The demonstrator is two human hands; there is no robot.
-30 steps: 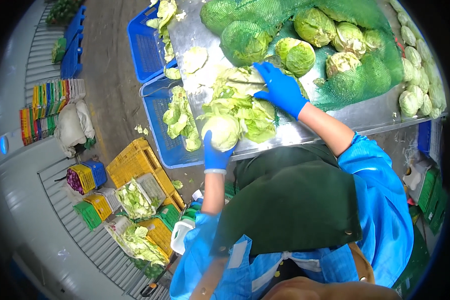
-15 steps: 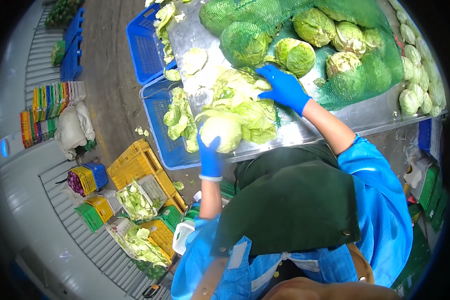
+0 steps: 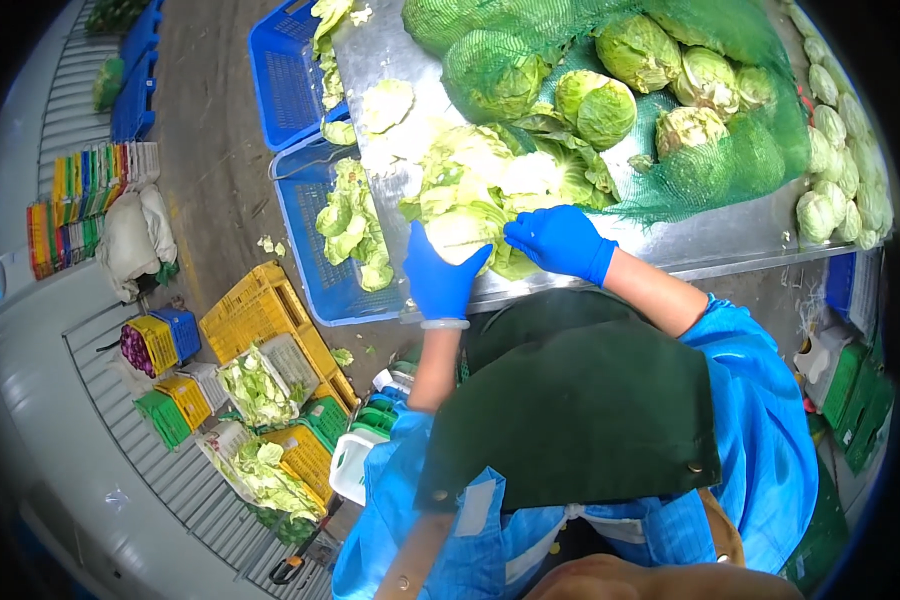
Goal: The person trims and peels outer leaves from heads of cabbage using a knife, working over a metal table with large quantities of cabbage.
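Observation:
Both my hands wear blue gloves. My left hand (image 3: pixel 440 275) is wrapped round the near left side of a pale cabbage (image 3: pixel 462 232) at the metal table's near edge. At the cabbage's right side is my right hand (image 3: pixel 562 243), its fingers curled together against the leaves; what they pinch is hidden. Loose outer cabbage leaves (image 3: pixel 470 165) lie heaped just beyond both hands. A darker green leaf (image 3: pixel 578 165) rests to the right of that heap. Farther right, whole cabbages (image 3: pixel 597 108) sit in and on an opened green net bag (image 3: pixel 755 160).
Two blue crates (image 3: pixel 335 312) adjoin the metal table's (image 3: pixel 705 258) left side, the nearer holding leaf scraps (image 3: pixel 350 225). Trimmed cabbages (image 3: pixel 820 215) line the far right. Yellow crates (image 3: pixel 270 310) and leaf-filled containers (image 3: pixel 260 385) stand on the floor at left.
My right hand has come back from the net bag's edge to the cabbage, its fingers now curled. The left hand has moved slightly right with the cabbage. A darker leaf now shows by the heap.

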